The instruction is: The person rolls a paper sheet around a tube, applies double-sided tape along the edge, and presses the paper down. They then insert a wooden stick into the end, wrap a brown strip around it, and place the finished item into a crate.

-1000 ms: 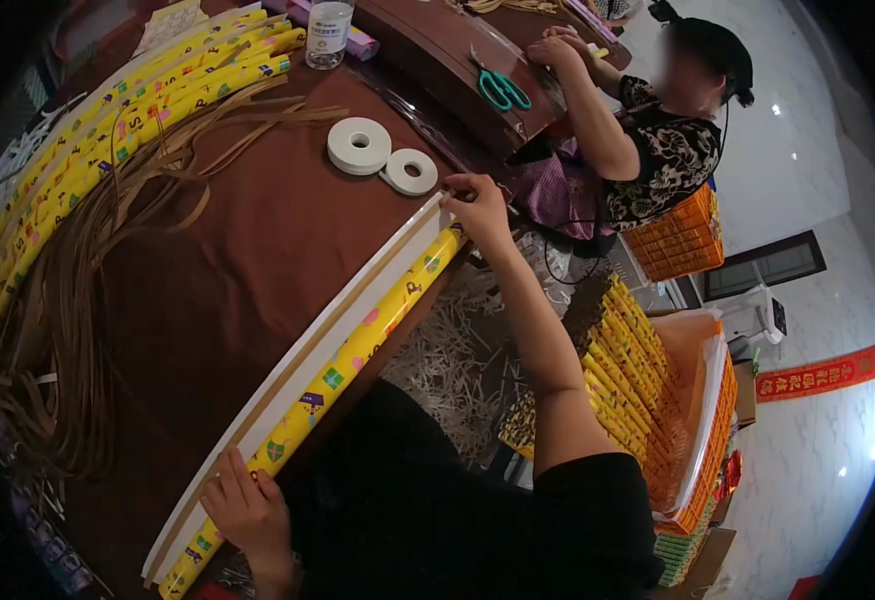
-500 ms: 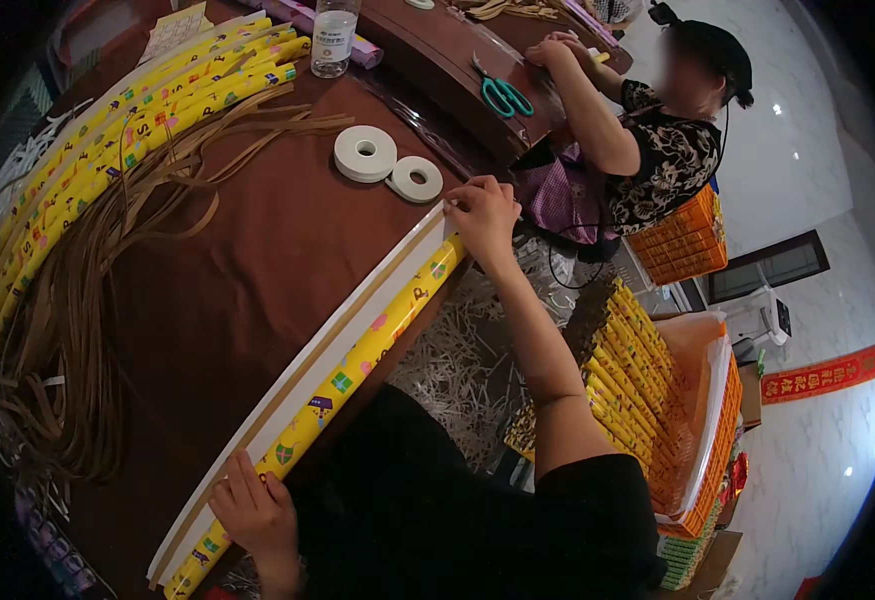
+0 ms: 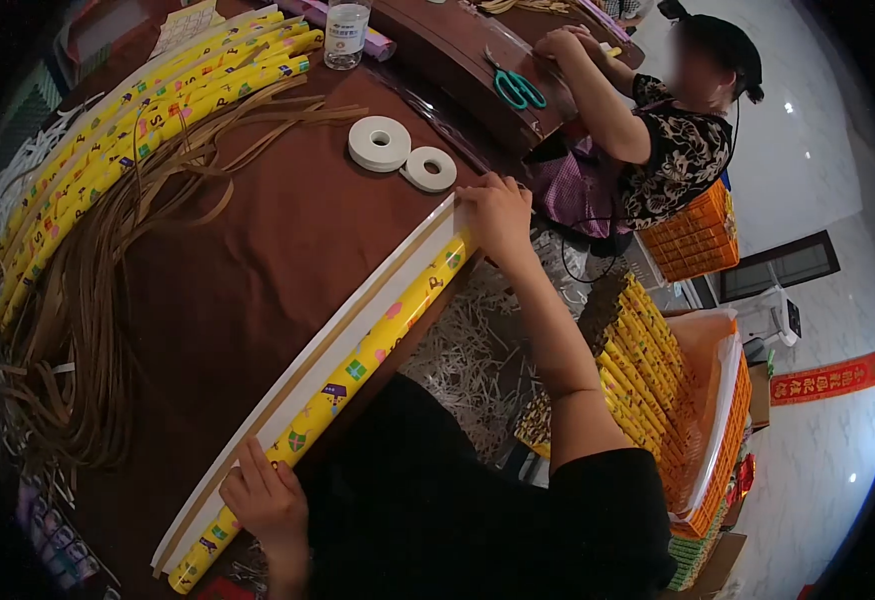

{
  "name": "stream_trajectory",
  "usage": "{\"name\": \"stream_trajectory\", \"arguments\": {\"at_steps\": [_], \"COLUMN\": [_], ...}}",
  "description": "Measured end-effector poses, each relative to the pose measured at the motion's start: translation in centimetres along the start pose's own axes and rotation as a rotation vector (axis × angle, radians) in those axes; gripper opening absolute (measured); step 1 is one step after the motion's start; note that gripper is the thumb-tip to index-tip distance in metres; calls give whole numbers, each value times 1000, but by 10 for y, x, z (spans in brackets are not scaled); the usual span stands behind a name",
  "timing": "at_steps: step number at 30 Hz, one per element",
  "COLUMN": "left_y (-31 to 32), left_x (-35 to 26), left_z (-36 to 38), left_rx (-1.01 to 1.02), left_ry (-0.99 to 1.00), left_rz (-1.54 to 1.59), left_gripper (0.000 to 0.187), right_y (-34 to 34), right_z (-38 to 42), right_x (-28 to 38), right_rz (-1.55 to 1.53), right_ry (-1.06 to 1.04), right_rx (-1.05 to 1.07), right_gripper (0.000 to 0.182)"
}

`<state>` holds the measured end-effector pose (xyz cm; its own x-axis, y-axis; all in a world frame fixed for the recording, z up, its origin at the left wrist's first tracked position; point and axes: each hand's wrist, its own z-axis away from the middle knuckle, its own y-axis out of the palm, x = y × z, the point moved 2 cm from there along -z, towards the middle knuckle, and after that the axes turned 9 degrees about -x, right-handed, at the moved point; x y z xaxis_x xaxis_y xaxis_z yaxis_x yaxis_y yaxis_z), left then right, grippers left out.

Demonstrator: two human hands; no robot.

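A long yellow patterned paper roll point(image 3: 356, 370) lies diagonally along the table's near edge, its white flap spread to the upper left. Along the flap runs a narrow brown strip point(image 3: 341, 321). My left hand point(image 3: 266, 495) rests over the lower part of the roll, fingers stretched across it onto the strip. At the far upper end my right hand point(image 3: 498, 212) is closed, its curled fingers on the end of the strip and flap; the fingertips are partly hidden. Two white tape rolls point(image 3: 379, 144) point(image 3: 431, 169) lie just beyond that hand.
Yellow rolls point(image 3: 148, 130) and loose brown strips point(image 3: 98, 330) cover the table's left side. A bottle point(image 3: 346, 35) and teal scissors point(image 3: 520, 90) lie farther back. A co-worker point(image 3: 683, 140) sits upper right. An orange crate point(image 3: 723, 430) stands beside more yellow rolls point(image 3: 648, 370).
The whole view has shifted slightly. My right hand's fingers have come down lower over the end of the strip. My left hand stays at about the same place on the roll.
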<state>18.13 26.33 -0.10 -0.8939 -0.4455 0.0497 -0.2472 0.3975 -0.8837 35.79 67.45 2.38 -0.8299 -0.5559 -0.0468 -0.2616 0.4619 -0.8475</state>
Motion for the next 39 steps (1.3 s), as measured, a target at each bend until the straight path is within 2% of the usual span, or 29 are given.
{"name": "stream_trajectory", "arguments": {"at_steps": [1, 5, 6, 9, 15, 17, 18, 19, 20, 21, 22, 23, 24, 25, 26, 27, 29, 31, 32, 35, 36, 39], "left_y": [0, 2, 3, 3, -1, -3, -5, -5, -6, -7, -7, -8, -3, -4, -8, -9, -6, -2, -3, -1, 0, 0], "left_x": [0, 0, 0, 0, -1, -1, -1, -1, 0, 1, 3, 4, 6, 8, 9, 8, 8, 5, 4, 4, 4, 6], "left_z": [0, 3, 5, 2, -2, -6, -6, -6, -6, -6, -7, -7, -4, -6, -8, -7, -6, -3, -3, -2, -2, 1], "left_rx": [-1, -58, -64, -22, -67, -76, -80, -42, 2, -36, -73, -97, -26, -98, -173, -190, -210, -292, -261, -292, -295, -332], "left_ry": [2, -15, -12, 14, 38, 36, 29, 29, 9, 11, 1, -39, -76, -55, -19, -32, -74, -63, -64, -55, -60, -70], "left_rz": [-9, -8, -20, -27, -16, 5, 29, 57, 68, 117, 153, 218, 258, 240, 223, 210, 169, 237, 234, 208, 204, 208], "left_gripper": [37, 38, 39, 39, 42, 43, 46, 49, 52, 54, 56, 56, 54, 53, 53, 52, 51, 40, 41, 42, 42, 43], "right_y": [2, 4, 0, -2, -2, 9, 8, -6, 4, 20, 33, 28, 19, 47, 49, 74, 98, 99, 70, 92, 79, 57], "right_z": [0, -5, -5, 0, -3, -5, -4, -9, -7, -7, -6, -7, -4, -5, -4, -8, -9, -16, -16, -27, -25, -15], "right_x": [-2, -19, -20, -17, -19, -27, -26, -16, -22, -35, -50, -42, -34, -57, -66, -94, -124, -125, -82, -112, -99, -78], "right_rz": [-9, -772, -766, -1106, -1144, -1056, -1088, -1000, -908, -1016, -1089, -1048, -1181, -1079, -1103, -1195, -1252, -986, -936, -1017, -1019, -1011], "right_ry": [3, 585, 581, 851, 842, 783, 896, 849, 451, 856, 797, 898, 825, 931, 734, 641, 172, 195, 526, 483, 475, 545], "right_rx": [-2, 331, 324, 323, 309, 317, 356, 383, 340, 423, 386, 443, 464, 406, 374, 430, 391, 312, 270, 368, 369, 262], "right_gripper": [18, 27, 27, 27, 29, 27, 27, 28, 30, 31, 34, 37, 40, 45, 50, 52, 52, 52, 51, 53, 53, 50]}}
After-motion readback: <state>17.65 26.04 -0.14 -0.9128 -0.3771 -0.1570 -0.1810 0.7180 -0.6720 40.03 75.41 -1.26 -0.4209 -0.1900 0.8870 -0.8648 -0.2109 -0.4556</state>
